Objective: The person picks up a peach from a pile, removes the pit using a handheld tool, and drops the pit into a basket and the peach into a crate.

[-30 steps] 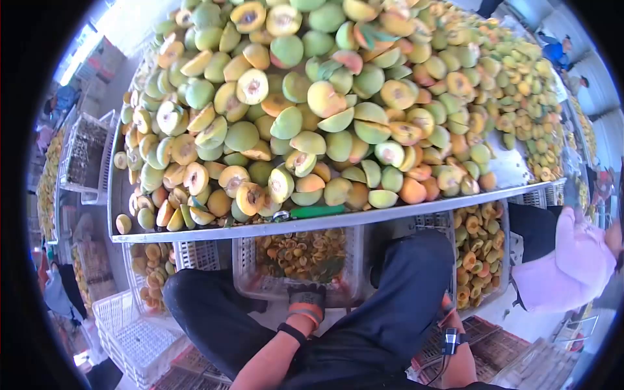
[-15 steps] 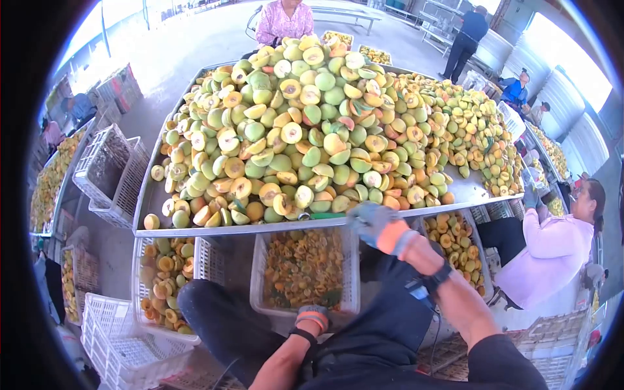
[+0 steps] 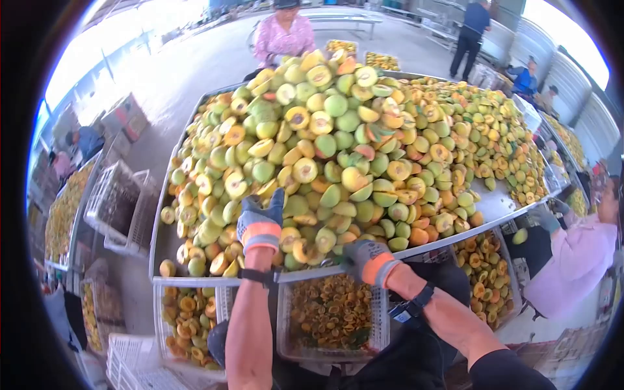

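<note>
A large heap of yellow-green stone fruit, much of it halved and looking like apricots or peaches, covers a metal-edged table. My left hand, in a grey glove with an orange cuff, reaches over the near side of the heap. Its thumb and fingers are apart among the fruit, and I see nothing held. At the table's near edge is my right hand, gloved the same way, with fingers curled. Whatever it may hold is hidden. Beneath, between my legs, a white crate contains small brown-orange fruit pieces.
Fruit-filled crates stand under the table at left and right. White crates are stacked on the left floor. A co-worker in pink sits close on the right; another person is behind the heap.
My left hand has risen from the crate between my legs to the fruit heap. My right hand remains near the table edge, fingers curled. The view has shifted, and the green object there no longer shows.
</note>
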`<state>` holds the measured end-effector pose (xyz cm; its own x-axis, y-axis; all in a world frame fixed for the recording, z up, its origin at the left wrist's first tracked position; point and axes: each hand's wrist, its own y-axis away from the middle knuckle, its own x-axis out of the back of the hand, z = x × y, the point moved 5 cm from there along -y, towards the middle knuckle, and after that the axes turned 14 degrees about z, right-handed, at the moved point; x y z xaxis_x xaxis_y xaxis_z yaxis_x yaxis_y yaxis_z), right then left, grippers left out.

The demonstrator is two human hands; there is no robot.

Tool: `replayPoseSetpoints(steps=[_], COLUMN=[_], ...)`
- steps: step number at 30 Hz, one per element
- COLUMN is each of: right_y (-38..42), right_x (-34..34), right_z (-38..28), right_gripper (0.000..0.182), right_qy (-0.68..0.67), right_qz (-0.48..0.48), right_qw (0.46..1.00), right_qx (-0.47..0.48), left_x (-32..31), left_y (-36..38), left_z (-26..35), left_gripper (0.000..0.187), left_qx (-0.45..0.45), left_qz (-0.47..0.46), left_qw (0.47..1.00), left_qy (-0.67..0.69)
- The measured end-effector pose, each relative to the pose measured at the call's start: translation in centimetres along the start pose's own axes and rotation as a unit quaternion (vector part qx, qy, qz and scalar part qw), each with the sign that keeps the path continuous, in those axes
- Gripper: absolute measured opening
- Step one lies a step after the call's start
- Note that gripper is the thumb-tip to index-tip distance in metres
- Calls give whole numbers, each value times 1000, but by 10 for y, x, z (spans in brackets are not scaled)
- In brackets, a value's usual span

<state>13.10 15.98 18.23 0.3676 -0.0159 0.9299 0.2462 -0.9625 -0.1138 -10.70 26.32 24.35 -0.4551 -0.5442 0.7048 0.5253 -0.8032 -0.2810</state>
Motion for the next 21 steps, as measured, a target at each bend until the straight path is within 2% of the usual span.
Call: replayPoseSetpoints(steps=[1, 2, 4, 5, 7, 8, 9, 11, 12, 13, 15, 17, 19, 21], right_y=[-2, -1, 6, 6, 5, 4, 2, 1, -4, -6, -9, -13, -13, -10], right_x=[2, 2, -2, -2, 0, 0, -4, -13, -17, -21, -34, -39, -38, -13], right_z=[2, 0, 1, 3, 2, -1, -2, -9, -13, -19, -26, -26, -21, -16], right_gripper=[29, 29, 26, 26, 25, 25, 25, 25, 23, 23, 21, 18, 17, 19], right_qy=[6, -2, -1, -2, -41, -44, -46, 10, 44, 44, 105, 145, 110, 95], right_qz=[8, 18, 44, 45, 42, 45, 44, 64, 10, 13, -16, -37, -51, -37], right_qw=[1000, 1000, 999, 999, 998, 998, 998, 996, 998, 998, 994, 989, 992, 995], right_qx=[-12, 1, 13, 6, 23, 30, 25, 65, 37, 32, 38, 20, 20, 0], left_x=[-17, -30, -44, -54, -66, -66, -63, -53, -53, -59, -88, -68, -41, 19], left_y=[-7, -7, -7, -7, -7, -7, -5, 2, 3, -1, -6, 1, 15, 71], left_z=[7, 10, 6, -2, -16, -18, -22, -31, -38, -51, -85, -94, -117, -100], left_gripper=[79, 79, 80, 80, 83, 78, 78, 76, 63, 63, 48, 37, 31, 31], left_qx=[5, -4, -3, -8, -90, -78, -79, -84, -87, -91, -7, 128, 197, 317], left_qz=[-16, -25, 38, 32, 75, 52, 46, 32, 41, 37, -106, -56, -88, -131], left_qw=[999, 999, 999, 999, 980, 962, 963, 985, 985, 985, 949, 877, 827, 731], left_qy=[-43, -39, 28, 29, 163, 255, 253, 145, 142, 144, 298, 460, 518, 590])
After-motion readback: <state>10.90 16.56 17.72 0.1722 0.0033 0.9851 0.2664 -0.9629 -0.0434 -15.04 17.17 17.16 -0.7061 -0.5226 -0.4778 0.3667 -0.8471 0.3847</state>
